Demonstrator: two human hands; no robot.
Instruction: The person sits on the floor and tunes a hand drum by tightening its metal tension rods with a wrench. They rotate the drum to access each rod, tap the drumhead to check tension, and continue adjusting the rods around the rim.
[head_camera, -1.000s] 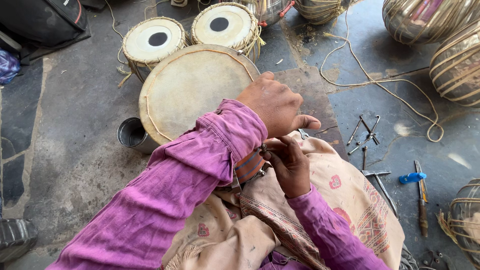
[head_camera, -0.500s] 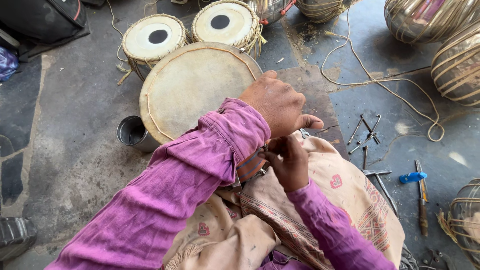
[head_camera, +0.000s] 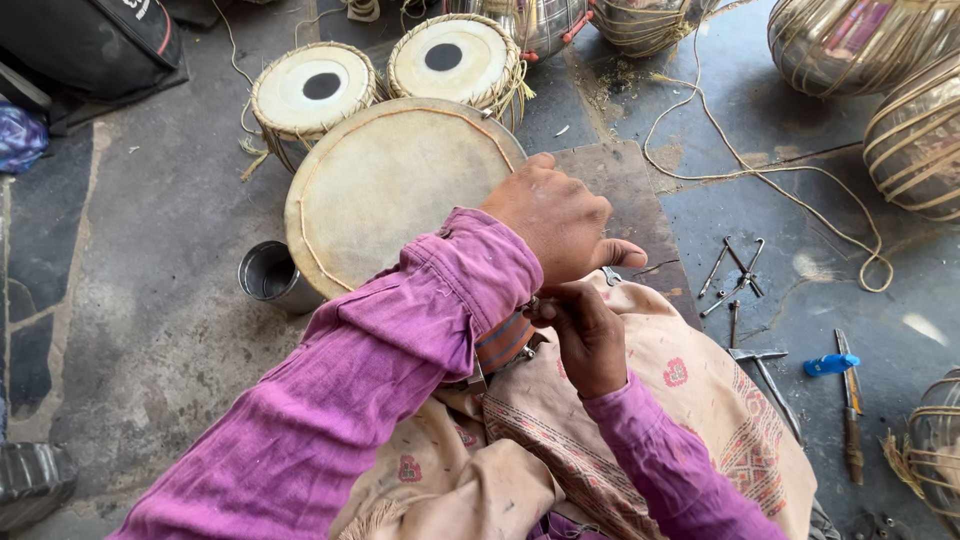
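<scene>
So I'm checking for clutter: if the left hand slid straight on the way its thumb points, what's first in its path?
Probably the small metal tools lying on the floor right of the left hand; depth is unclear.

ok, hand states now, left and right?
Left hand: fingers curled shut at the rim of the big drum; what it holds is hidden.
Right hand: closed, pinching something small beneath the left; cannot tell what.

Left hand (head_camera: 555, 222): curled, knuckles up, arm crossing over the right.
Right hand (head_camera: 585, 335): fingers (head_camera: 548, 312) pinched, just beneath it.
</scene>
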